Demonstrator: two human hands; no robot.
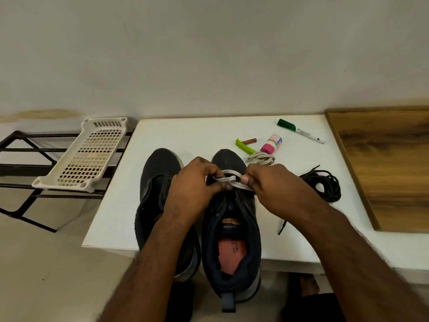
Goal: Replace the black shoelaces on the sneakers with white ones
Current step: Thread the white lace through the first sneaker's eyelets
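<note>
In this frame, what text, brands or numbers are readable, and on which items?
"CAMPUS": tongue label of the right sneaker, printed upside down from this view.
Orange tab above it: letters too blurred to read.
Pink insole: dark print, unreadable.
Small bottle: label too blurred.
Marker: barrel print too small.

The left forearm [162, 240] hides much of the left sneaker [160, 173]; marker [301, 131] print too small to read.
</note>
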